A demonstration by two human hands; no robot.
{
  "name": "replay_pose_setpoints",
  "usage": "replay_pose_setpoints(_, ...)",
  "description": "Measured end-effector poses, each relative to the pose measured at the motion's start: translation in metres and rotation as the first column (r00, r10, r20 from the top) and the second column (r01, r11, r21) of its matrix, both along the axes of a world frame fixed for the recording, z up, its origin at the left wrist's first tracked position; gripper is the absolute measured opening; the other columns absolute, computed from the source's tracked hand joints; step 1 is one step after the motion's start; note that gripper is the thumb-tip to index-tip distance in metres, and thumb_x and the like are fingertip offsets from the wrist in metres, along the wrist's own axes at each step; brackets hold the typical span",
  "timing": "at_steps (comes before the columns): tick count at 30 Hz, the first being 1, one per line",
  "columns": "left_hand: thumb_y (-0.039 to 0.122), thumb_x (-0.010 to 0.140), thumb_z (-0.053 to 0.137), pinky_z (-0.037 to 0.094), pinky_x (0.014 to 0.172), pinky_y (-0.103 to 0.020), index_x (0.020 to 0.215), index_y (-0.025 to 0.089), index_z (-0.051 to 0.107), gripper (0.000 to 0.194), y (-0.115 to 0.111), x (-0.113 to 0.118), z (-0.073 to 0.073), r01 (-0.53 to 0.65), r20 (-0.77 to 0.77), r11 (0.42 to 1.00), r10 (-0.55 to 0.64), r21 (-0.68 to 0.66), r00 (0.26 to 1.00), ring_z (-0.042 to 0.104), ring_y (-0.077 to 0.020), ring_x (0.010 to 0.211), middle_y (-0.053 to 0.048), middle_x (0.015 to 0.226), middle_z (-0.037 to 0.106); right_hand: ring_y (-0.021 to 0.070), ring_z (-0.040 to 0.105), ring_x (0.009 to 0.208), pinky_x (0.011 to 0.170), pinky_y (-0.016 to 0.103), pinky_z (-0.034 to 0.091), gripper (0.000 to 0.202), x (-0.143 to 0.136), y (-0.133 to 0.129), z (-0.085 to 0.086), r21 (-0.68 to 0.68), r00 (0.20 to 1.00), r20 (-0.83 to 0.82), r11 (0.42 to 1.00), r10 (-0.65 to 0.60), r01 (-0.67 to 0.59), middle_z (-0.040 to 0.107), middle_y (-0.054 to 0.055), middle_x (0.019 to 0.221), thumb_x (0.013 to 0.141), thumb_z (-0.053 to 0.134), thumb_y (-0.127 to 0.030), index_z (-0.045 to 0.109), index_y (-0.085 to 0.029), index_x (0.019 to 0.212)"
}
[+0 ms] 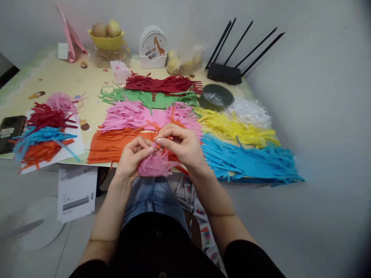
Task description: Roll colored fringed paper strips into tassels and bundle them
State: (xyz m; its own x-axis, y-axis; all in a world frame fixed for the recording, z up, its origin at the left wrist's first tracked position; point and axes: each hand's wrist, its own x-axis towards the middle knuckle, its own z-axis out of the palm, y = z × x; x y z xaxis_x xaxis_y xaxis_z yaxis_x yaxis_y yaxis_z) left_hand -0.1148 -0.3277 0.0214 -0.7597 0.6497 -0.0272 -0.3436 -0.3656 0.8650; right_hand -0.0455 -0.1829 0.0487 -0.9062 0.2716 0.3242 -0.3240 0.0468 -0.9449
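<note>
Both hands meet near the table's front edge, pinching the top of a pink tissue paper tassel (155,165). My left hand (135,156) grips it from the left, and my right hand (181,144) holds the twisted tip with thumb and forefinger. The fringe hangs down below my fingers. Just behind lie orange fringed paper (108,144) and pink fringed paper (124,116). Blue fringed paper (249,160) spreads to the right of my right hand. Off to the left, finished-looking tassels in pink, dark red (49,116), blue (43,137) and orange rest on a white sheet.
Green (162,101), dark red (165,84), yellow (237,127) and white fringed strips (249,112) lie farther back. A dark green bowl (216,96) and a black router (224,72) stand right. A phone (11,133) lies left; a yellow fruit basket (106,41) stands behind.
</note>
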Motion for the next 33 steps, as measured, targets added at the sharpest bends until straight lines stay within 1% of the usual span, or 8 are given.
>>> replay_pose_setpoints(9,0.044,0.057,0.093,0.055,0.067,-0.029,0.075,0.019,0.065,0.041,-0.006,0.001,-0.001,-0.014,-0.037,0.991,0.010,-0.133,0.999,0.068,-0.0165,0.064,0.000,0.067,0.069,0.0096,0.061,0.062,0.059,0.024,0.055,0.027,-0.010,-0.004,0.003,0.017,0.987,-0.057,0.988,-0.152,0.154,0.067,0.001,0.079,0.082,0.080,-0.045,0.072,-0.019,0.076)
replay_pose_setpoints(13,0.036,0.076,0.081,0.055,0.078,-0.032,0.086,0.020,0.072,0.021,-0.029,-0.038,0.017,-0.171,-0.467,0.939,0.013,-0.297,0.884,0.070,-0.0179,0.079,-0.003,0.085,0.075,0.0116,0.065,0.073,0.067,0.024,0.057,0.014,-0.005,-0.007,-0.005,-0.034,0.973,-0.090,0.977,-0.213,0.210,0.069,0.001,0.086,0.086,0.078,-0.036,0.074,-0.022,0.089)
replay_pose_setpoints(15,0.028,0.084,0.074,0.052,0.091,-0.033,0.095,0.020,0.074,0.014,-0.052,-0.092,0.037,-0.472,-0.776,0.821,0.057,-0.321,0.628,0.068,-0.0177,0.093,-0.001,0.095,0.075,0.0120,0.067,0.077,0.073,0.025,0.059,0.025,0.001,-0.006,-0.012,-0.075,0.979,-0.077,0.980,-0.191,0.186,0.071,0.001,0.093,0.086,0.077,-0.032,0.072,-0.027,0.110)
replay_pose_setpoints(17,0.019,0.087,0.072,0.043,0.109,-0.036,0.097,0.018,0.074,0.010,-0.077,-0.159,0.059,-0.804,-0.957,0.554,0.042,-0.216,0.286,0.062,-0.0167,0.107,0.002,0.098,0.073,0.0118,0.069,0.081,0.077,0.025,0.060,0.034,0.009,-0.004,-0.019,-0.080,0.982,-0.072,0.983,-0.173,0.167,0.072,0.000,0.097,0.087,0.076,-0.028,0.069,-0.030,0.120)
replay_pose_setpoints(20,0.014,0.087,0.072,0.014,0.127,-0.047,0.092,0.013,0.071,0.005,-0.107,-0.246,0.075,-0.907,-0.982,0.383,0.000,-0.176,0.190,0.041,-0.0196,0.136,-0.001,0.122,0.069,0.0110,0.069,0.079,0.076,0.024,0.060,0.022,0.023,-0.003,-0.030,-0.048,0.979,-0.054,0.980,-0.196,0.193,0.074,0.001,0.096,0.090,0.071,-0.026,0.072,-0.027,0.112)
replay_pose_setpoints(25,0.023,0.093,0.067,0.041,0.114,-0.046,0.086,0.010,0.069,0.014,-0.132,-0.284,0.033,-0.752,-0.792,0.259,-0.279,-0.606,0.543,0.061,-0.0210,0.114,-0.006,0.105,0.071,0.0129,0.071,0.071,0.067,0.024,0.061,0.016,0.049,0.005,-0.045,-0.012,0.959,0.034,0.959,-0.282,0.282,0.076,0.002,0.088,0.090,0.071,-0.029,0.075,-0.026,0.105)
replay_pose_setpoints(29,0.039,0.096,0.065,0.057,0.090,-0.043,0.112,0.014,0.066,0.031,-0.144,-0.281,0.009,-0.677,-0.711,0.228,-0.313,-0.699,0.629,0.067,-0.0214,0.101,-0.008,0.113,0.068,0.0169,0.072,0.069,0.067,0.030,0.063,0.015,0.082,0.033,-0.059,0.085,0.877,0.140,0.888,-0.460,0.452,0.077,0.003,0.083,0.086,0.074,-0.036,0.077,-0.028,0.099)
replay_pose_setpoints(33,0.044,0.094,0.066,0.054,0.093,-0.044,0.100,0.013,0.067,0.031,-0.135,-0.279,0.027,-0.681,-0.746,0.303,-0.267,-0.666,0.610,0.066,-0.0201,0.097,-0.006,0.101,0.069,0.0224,0.072,0.069,0.067,0.039,0.062,0.016,0.120,0.078,-0.068,0.188,0.720,0.195,0.746,-0.666,0.638,0.076,0.008,0.085,0.084,0.076,-0.041,0.077,-0.030,0.095)
